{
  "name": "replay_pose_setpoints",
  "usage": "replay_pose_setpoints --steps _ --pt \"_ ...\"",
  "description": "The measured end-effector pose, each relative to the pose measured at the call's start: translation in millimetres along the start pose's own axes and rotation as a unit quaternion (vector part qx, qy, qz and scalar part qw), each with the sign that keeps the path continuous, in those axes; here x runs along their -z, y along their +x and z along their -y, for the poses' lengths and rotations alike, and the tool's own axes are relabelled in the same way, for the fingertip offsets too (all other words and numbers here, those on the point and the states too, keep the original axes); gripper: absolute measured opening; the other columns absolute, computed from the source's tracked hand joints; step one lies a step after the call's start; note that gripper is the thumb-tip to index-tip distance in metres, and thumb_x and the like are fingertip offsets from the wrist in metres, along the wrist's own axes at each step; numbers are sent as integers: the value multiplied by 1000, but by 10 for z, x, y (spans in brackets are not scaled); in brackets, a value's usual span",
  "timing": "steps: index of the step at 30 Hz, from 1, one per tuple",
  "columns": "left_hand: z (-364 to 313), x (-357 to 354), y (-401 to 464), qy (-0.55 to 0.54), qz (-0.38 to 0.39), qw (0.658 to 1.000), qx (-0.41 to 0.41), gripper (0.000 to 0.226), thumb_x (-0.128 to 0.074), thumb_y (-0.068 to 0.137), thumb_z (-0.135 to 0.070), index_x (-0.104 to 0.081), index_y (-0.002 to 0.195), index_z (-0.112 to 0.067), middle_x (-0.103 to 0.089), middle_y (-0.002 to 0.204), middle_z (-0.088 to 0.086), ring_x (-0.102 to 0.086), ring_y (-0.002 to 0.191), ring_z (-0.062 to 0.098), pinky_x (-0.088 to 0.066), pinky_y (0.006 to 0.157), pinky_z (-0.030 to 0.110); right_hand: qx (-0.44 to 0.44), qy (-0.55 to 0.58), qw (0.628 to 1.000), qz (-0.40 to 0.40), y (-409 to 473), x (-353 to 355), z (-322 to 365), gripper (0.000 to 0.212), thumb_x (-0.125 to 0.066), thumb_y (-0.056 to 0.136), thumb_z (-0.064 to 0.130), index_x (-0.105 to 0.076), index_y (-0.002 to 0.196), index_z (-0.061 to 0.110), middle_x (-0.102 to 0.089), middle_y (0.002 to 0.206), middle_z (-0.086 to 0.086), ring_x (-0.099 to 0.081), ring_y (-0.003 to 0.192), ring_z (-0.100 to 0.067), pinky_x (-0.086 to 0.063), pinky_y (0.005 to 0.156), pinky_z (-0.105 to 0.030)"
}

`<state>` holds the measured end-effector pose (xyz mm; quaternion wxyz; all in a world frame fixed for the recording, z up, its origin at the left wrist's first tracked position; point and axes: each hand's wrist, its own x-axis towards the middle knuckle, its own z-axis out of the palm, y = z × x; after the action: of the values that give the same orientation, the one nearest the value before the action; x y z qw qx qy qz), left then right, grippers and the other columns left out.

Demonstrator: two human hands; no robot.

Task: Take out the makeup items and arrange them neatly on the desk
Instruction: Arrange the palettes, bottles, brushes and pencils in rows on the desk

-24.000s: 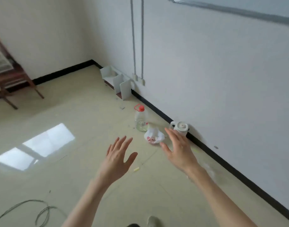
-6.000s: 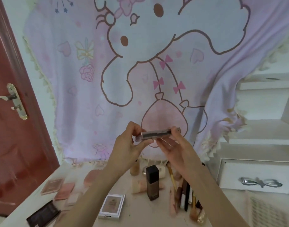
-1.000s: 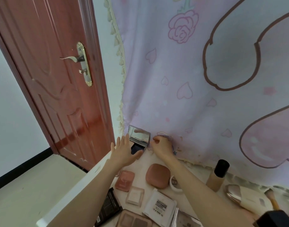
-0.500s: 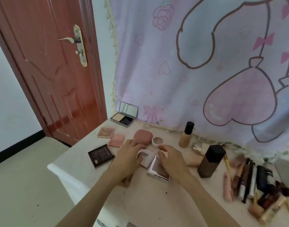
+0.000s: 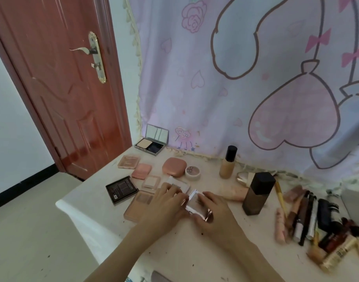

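Note:
A shiny square compact (image 5: 197, 206) lies on the white desk (image 5: 180, 249). My left hand (image 5: 166, 206) grips its left edge and my right hand (image 5: 213, 210) grips its right side. Around it lie a white flat case (image 5: 179, 184), a beige palette (image 5: 139, 204), a black palette (image 5: 121, 189), a pale square pan (image 5: 151, 181), pink blush pans (image 5: 141, 170), a round pink compact (image 5: 174, 166) and a small jar (image 5: 193, 171). An open mirrored powder compact (image 5: 152, 143) stands at the back left.
A tall dark bottle (image 5: 258, 193) and a foundation bottle (image 5: 228, 161) stand to the right. Several tubes, pencils and brushes (image 5: 308, 218) lie at the far right. A pink cartoon cloth (image 5: 245, 78) hangs behind; a red door (image 5: 58, 82) is at the left.
Both hands left the mirrored compact at the back left, which now stands open there, and came to the shiny square compact, which they now grip.

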<state>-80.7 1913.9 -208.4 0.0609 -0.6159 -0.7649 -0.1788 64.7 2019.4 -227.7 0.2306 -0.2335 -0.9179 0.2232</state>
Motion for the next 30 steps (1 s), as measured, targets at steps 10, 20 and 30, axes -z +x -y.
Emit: replay_pose_setpoints --steps 10,20,30 --pt "-407 179 98 -396 -85 911 83 27 -61 86 -34 -55 111 -42 -60 110 -20 -53 96 -3 -43 74 11 -131 577 806 16 -34 190 108 27 -63 84 35 -68 111 34 -66 119 4 -60 112 -10 -48 92 -26" --pt "-509 244 128 -392 -27 918 55 41 -63 83 -7 -62 110 -38 -68 96 -25 -63 89 -7 -45 79 5 -200 683 702 -23 -14 254 35 58 -63 73 44 -61 119 9 -68 113 -7 -64 106 -20 -54 84 -27" --pt "-563 238 195 -259 -115 959 -4 42 -56 77 -16 -60 101 -49 -56 67 -9 -52 67 3 -39 60 8 -233 775 586 40 -11 270 125 62 -47 83 54 -51 131 16 -63 120 -18 -59 114 -31 -46 100 -39"
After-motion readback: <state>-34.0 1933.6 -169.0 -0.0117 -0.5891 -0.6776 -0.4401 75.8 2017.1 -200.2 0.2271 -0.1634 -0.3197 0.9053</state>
